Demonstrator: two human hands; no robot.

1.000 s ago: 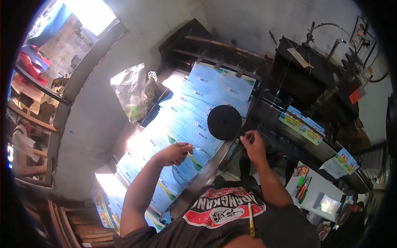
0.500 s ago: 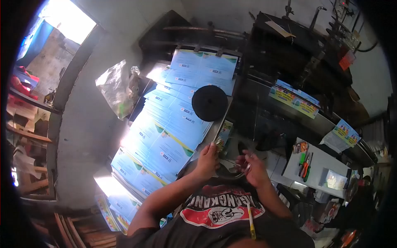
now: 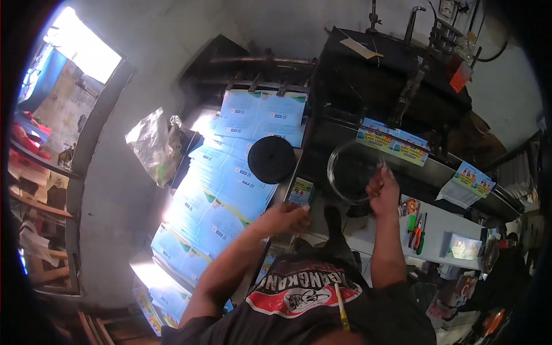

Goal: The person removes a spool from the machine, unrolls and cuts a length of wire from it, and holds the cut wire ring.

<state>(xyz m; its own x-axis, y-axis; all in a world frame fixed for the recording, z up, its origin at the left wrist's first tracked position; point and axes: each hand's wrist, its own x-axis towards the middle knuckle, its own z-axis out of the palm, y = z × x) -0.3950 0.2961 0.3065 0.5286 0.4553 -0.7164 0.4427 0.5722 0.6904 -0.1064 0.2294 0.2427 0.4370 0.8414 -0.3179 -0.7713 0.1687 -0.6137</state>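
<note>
Dark short-sleeved shirt [image 3: 299, 322], red-and-white chest print, black and white lettering.

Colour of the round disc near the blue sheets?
Black disc, best seen in the head view.

A thin, clear loop [image 3: 332, 172], rounded and open, is held at one side by the right hand [image 3: 383, 187]. A small printed card [image 3: 300, 192] is seen near the left hand [image 3: 286, 218]. Blue printed sheets [image 3: 215, 192] are spread, overlapping, on the worktop [image 3: 287, 187]; a round black disc [image 3: 271, 160] is seen over them by its right edge.
</note>
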